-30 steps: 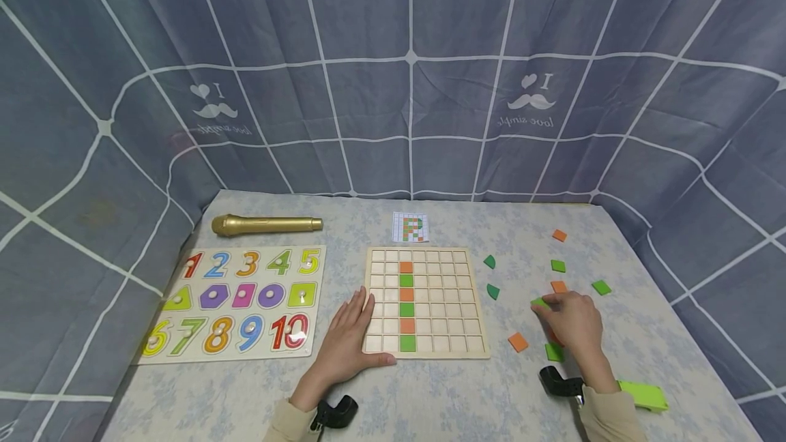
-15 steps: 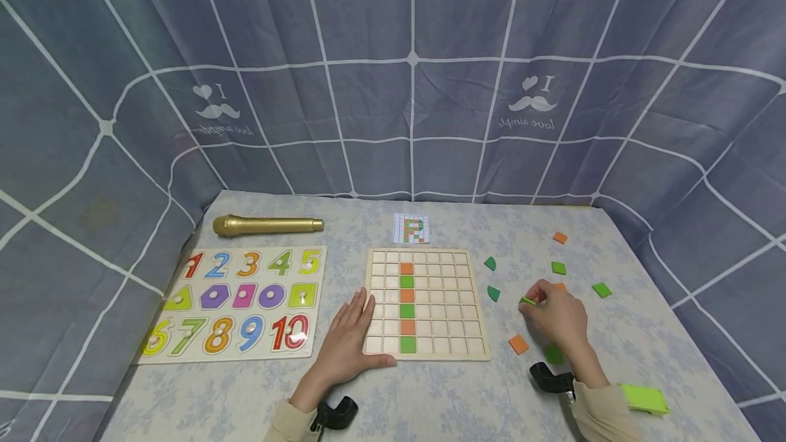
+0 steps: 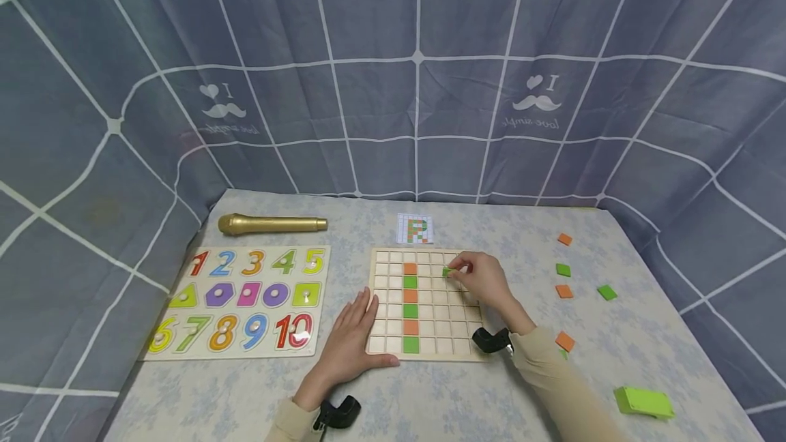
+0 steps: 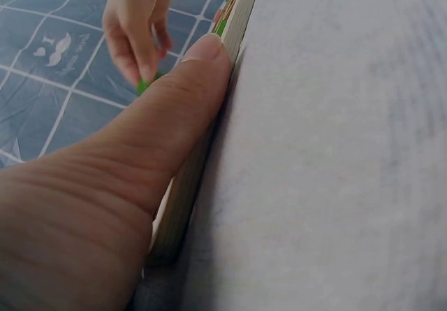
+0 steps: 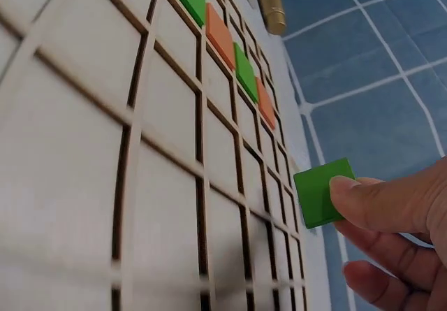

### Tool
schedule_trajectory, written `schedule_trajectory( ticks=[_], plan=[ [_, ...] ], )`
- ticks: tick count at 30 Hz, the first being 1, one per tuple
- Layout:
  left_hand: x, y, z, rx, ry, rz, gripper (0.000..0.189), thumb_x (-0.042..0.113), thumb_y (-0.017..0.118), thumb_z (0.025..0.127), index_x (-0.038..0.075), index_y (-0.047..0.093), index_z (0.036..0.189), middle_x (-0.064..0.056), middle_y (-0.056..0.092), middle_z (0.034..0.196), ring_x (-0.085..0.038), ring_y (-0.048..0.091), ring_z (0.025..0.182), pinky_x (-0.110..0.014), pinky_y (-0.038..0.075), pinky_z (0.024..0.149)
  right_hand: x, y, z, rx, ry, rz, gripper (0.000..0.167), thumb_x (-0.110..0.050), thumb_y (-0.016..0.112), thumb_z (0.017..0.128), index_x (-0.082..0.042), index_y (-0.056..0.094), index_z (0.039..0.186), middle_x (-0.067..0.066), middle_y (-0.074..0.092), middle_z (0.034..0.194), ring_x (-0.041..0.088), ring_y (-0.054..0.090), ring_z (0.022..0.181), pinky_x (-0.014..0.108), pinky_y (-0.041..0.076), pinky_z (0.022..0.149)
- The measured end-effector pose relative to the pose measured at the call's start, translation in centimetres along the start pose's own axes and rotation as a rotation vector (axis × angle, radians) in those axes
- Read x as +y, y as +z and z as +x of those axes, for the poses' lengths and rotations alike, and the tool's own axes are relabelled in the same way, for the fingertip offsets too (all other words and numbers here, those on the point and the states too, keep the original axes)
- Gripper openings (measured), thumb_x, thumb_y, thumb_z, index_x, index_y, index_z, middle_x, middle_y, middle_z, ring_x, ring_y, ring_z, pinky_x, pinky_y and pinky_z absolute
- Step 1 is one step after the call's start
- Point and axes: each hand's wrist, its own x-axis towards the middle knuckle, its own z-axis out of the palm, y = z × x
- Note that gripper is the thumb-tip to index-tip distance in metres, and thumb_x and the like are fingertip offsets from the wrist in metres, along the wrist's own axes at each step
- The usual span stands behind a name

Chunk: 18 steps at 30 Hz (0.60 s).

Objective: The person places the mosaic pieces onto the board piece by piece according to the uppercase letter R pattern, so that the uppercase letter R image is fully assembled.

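My right hand pinches a green square tile between thumb and fingers, over the upper right part of the wooden grid board. In the right wrist view the tile is tilted, its flat face toward the camera. One column of the board holds orange and green square tiles, alternating, such as the bottom green tile. My left hand rests at the board's lower left corner, fingers straight along the left side, thumb against the front edge. Behind the board lies a small pattern card with a coloured R-like figure.
Loose orange and green tiles lie scattered to the right, partly covered by the right forearm. A lime-green block is at front right. Left of the board are a number and shape puzzle and a gold microphone. A grid-patterned curtain surrounds the table.
My right hand has carried the green tile left from among the loose tiles to over the board. The left hand keeps its place at the board's corner.
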Motion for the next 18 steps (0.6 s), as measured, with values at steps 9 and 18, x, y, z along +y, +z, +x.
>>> schedule_trajectory(
  ticks=[9, 18],
  plan=[
    [0.2, 0.0, 0.1, 0.002, -0.002, -0.010, 0.115, 0.062, 0.073, 0.068, -0.005, 0.024, 0.147, -0.020, 0.012, 0.155, -0.030, 0.009, 0.142, -0.045, 0.008, 0.114, -1.4, 2.3, 2.2, -0.067, -0.008, 0.014, 0.004, -0.011, 0.072, 0.085, -0.012, 0.074, 0.089, 0.000, 0.067, 0.083, 0.013, 0.053, 0.063, 0.030, 0.044, 0.055],
    [0.0, -0.1, 0.0, 0.000, -0.003, -0.003, 0.115, 0.063, 0.073, 0.068, -0.004, 0.024, 0.148, -0.019, 0.012, 0.155, -0.030, 0.009, 0.142, -0.045, 0.008, 0.114, -1.8, 3.6, 3.2, -0.114, 0.032, -0.007, 0.005, -0.017, 0.072, 0.086, -0.015, 0.074, 0.090, -0.003, 0.066, 0.083, 0.013, 0.058, 0.068, 0.031, 0.048, 0.059]
  ],
)
